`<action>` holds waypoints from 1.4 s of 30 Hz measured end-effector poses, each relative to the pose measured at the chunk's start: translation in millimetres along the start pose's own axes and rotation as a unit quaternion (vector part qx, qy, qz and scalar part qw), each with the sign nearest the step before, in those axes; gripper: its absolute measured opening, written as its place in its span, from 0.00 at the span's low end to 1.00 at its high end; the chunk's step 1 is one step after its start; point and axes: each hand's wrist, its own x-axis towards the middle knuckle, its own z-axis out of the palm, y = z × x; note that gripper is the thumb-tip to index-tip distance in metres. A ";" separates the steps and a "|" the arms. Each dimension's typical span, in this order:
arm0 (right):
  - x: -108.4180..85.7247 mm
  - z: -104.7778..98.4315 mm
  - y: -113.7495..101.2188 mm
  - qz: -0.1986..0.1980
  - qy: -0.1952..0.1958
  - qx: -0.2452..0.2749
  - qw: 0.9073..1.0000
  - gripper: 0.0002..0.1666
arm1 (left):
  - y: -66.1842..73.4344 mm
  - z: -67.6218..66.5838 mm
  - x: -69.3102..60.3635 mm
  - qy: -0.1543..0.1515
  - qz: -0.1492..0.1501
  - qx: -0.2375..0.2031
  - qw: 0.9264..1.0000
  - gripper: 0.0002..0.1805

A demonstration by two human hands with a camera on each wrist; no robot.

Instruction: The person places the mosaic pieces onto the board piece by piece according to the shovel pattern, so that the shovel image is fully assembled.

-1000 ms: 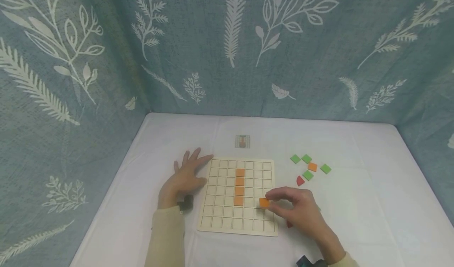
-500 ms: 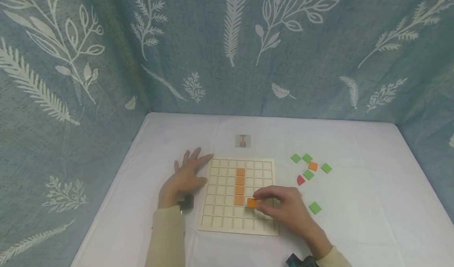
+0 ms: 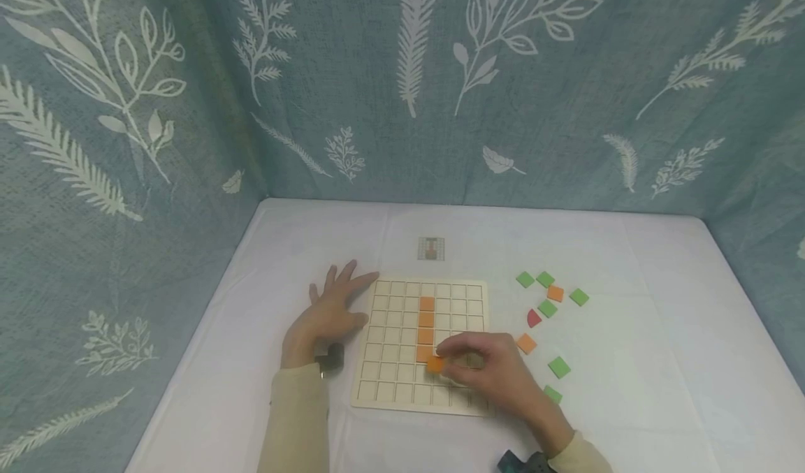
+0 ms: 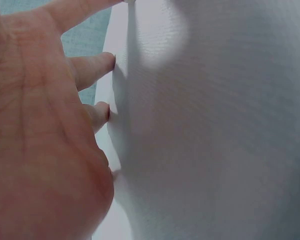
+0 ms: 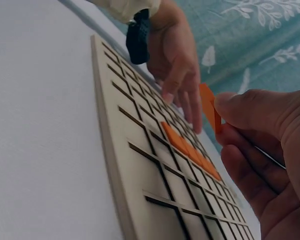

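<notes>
Right hand (image 3: 493, 368): thumb and fingertips pinch the held tile by its right side; the hand lies over the board's right half, with its forearm towards the table's near edge.
Held tile (image 3: 435, 365): orange, square, so no long axis; above the board (image 3: 383, 393), apparently clear of it in the right wrist view, tilted there.
Column (image 3: 426, 335): four orange tiles in the board's middle line of cells, its long axis running from the board's far edge to its near edge.
Key relation: by my judgement, tile to column end; the held tile sits just off the column's near end, slightly towards the board's right edge.
Nearer hand: the right, by far.
Left hand (image 3: 327, 319): fingers spread, gripping nothing; thumb and index tips at the board's left edge and far left corner, though firm contact is hard to tell.
Loose tiles: right of the board on the table (image 3: 635, 361), six green (image 3: 559, 367), two orange (image 3: 526, 344), one red (image 3: 534, 318).
Card (image 3: 431, 249): between the board's far edge and the table's far edge.
</notes>
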 end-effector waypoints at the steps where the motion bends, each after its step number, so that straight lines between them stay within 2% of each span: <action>1: 0.1 1.7 0.1 0.004 -0.004 0.002 1.000 0.16 | -0.3 0.0 0.3 0.000 -0.001 0.000 1.000 0.46; 6: -0.1 10.7 -0.6 0.037 -0.023 0.015 0.999 0.16 | -1.0 -0.4 1.2 -0.001 -0.001 0.002 1.000 0.46; 9: -0.7 15.9 -0.5 0.040 -0.025 0.016 0.999 0.15 | -0.9 -0.6 1.6 -0.002 -0.001 0.002 1.000 0.46; 16: -1.0 22.5 2.1 -0.003 -0.021 -0.045 0.999 0.14 | -1.2 -0.7 2.8 -0.004 0.003 0.005 1.000 0.46; 20: -0.8 22.5 -0.3 0.000 -0.032 -0.062 0.998 0.14 | -2.1 -0.9 2.8 -0.004 0.004 0.006 1.000 0.46; 24: -1.3 23.9 0.5 -0.003 -0.037 -0.062 0.997 0.15 | -3.2 -0.9 3.1 -0.003 0.005 0.006 1.000 0.46; 30: -1.0 27.0 5.0 -0.051 -0.021 -0.062 0.997 0.17 | -3.4 -0.4 4.3 -0.002 0.004 0.008 1.000 0.46; 33: 0.0 27.1 4.2 -0.064 -0.017 -0.064 0.996 0.18 | -3.1 -0.9 4.6 -0.002 0.006 0.008 1.000 0.46; 42: 0.9 27.7 3.0 -0.061 -0.025 -0.085 0.994 0.18 | -3.1 -0.3 5.3 -0.001 0.004 0.007 1.000 0.46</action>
